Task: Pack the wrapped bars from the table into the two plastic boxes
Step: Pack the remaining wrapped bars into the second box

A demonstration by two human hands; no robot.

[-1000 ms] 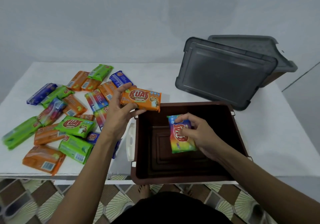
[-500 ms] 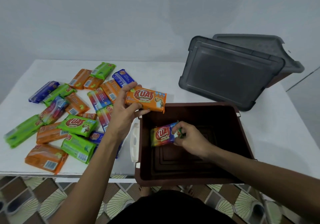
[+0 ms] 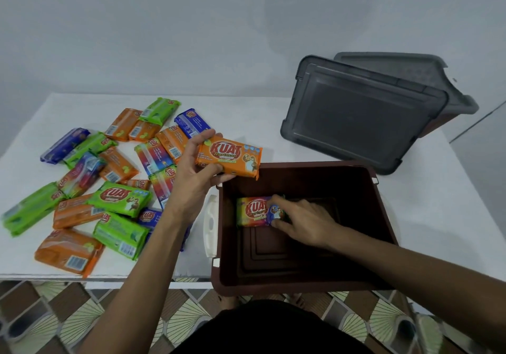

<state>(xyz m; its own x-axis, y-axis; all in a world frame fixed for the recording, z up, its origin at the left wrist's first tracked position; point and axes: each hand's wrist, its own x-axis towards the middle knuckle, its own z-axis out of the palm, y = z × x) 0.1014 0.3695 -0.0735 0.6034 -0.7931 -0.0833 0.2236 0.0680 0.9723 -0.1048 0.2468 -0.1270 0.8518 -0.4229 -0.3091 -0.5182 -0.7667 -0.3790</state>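
My left hand grips an orange wrapped bar above the far left corner of the open brown box. Inside that box a rainbow-coloured bar lies flat on the floor near the left wall. My right hand reaches into the box, and its fingers pinch the right end of the rainbow bar. Several more wrapped bars, orange, green, blue and rainbow, lie scattered on the left part of the white table. The second box stands at the back right under its grey lid.
A loose grey lid leans against the second box behind the brown box. A white latch hangs on the brown box's left side. The brown box overhangs the table's front edge; patterned floor tiles lie below.
My right hand has lowered the rainbow bar, turned it lengthwise and laid it flat on the box floor near the left wall. The left hand with the orange bar has barely moved.
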